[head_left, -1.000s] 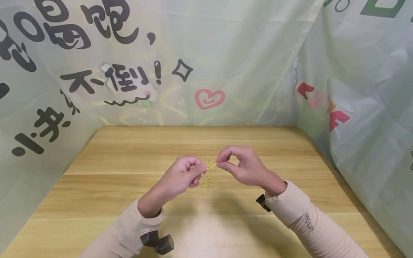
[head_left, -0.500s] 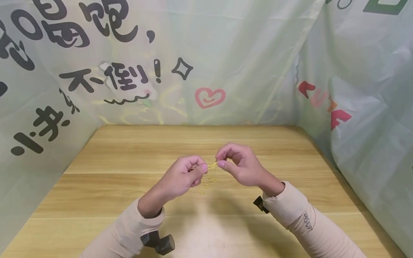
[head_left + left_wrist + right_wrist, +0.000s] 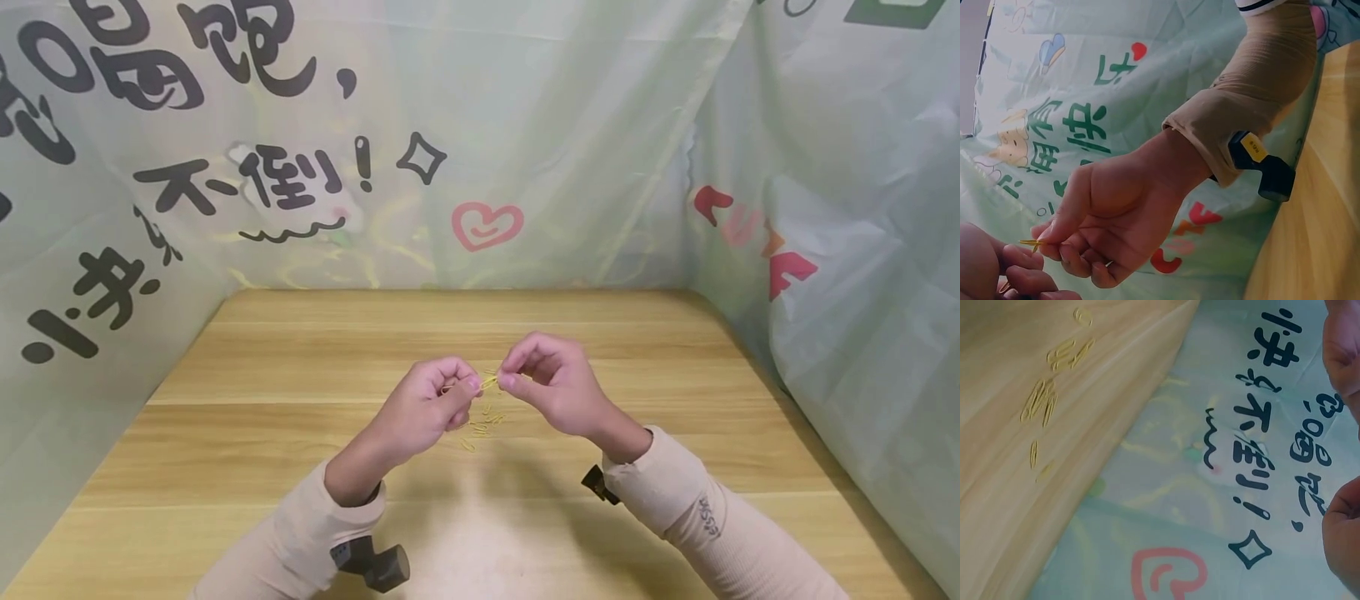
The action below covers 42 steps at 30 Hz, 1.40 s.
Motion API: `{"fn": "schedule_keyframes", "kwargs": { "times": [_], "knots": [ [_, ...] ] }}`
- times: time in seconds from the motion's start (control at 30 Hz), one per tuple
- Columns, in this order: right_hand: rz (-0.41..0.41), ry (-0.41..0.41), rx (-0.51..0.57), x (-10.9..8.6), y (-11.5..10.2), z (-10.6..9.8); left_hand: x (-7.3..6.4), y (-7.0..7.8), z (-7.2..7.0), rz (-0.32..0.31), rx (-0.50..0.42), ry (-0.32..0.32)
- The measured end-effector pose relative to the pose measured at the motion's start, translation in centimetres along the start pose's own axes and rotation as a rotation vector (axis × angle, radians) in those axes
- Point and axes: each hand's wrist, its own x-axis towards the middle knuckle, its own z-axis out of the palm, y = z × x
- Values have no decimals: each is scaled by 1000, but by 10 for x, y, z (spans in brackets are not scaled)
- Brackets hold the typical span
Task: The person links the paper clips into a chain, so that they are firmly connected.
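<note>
Thin yellow paper clips (image 3: 489, 382) span the small gap between my two hands, above the table. My left hand (image 3: 416, 410) pinches one end between thumb and forefinger, and a bit of yellow wire shows behind its fingers. From the other side my right hand (image 3: 561, 390) pinches the yellow wire at its thumb tip. In the left wrist view, the right hand (image 3: 1125, 209) holds a gold clip (image 3: 1032, 242) right at the left hand's fingertips (image 3: 1021, 257). Only edges of the hands appear in the right wrist view, with no clip visible there.
Several loose yellow paper clips (image 3: 1038, 403) lie scattered on the wooden table (image 3: 300, 467) below my hands. Printed cloth sheets (image 3: 600, 150) stand around the back and sides of the table. A dark device (image 3: 375, 562) hangs from the left sleeve cuff.
My hands have drawn slightly closer together, and less yellow wire shows between their fingertips. The right forearm has shifted a little left. Both hands keep their pinch.
</note>
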Motion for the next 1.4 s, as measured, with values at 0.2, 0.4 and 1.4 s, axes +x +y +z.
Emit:
{"fn": "schedule_keyframes", "kwargs": {
  "times": [0.2, 0.4, 1.4],
  "knots": [
    [186, 86, 39, 0, -5, 6, 0, 1, 2, 23, 114, 79],
    [370, 173, 370, 1, -9, 16, 1, -4, 4, 125, 300, 167],
    [322, 315, 409, -1, -10, 25, -4, -3, 6, 99, 119, 196]
  ]
}}
